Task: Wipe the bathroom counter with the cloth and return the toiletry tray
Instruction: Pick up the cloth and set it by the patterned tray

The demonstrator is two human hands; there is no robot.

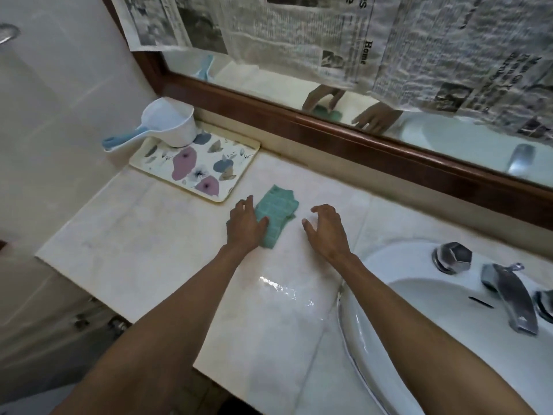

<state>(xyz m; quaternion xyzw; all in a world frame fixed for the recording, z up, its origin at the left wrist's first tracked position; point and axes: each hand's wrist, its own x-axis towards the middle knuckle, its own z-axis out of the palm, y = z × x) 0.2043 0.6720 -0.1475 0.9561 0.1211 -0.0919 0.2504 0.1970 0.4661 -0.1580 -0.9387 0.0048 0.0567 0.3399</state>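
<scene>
left hand (245, 226) pressed flat on green cloth (276, 215), surface (149, 235) centre — right hand (326, 230) spread, empty, at 3 o'clock; floral tray (194, 163) at 10 o'clock.

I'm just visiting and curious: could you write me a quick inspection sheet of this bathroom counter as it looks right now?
Surface: pale marble counter, a wet glossy patch near the sink.
Job's things: green cloth lying flat on the counter; floral tray at the back left corner, against the wall.
Clutter: white scoop with a blue handle, resting on the tray's far end.
Hands: left hand pressing on the cloth's left edge; right hand open, empty, beside the cloth.
Cables: nothing seen.
Surroundings: white sink with chrome faucet on the right; wood-framed mirror partly covered with newspaper.
</scene>
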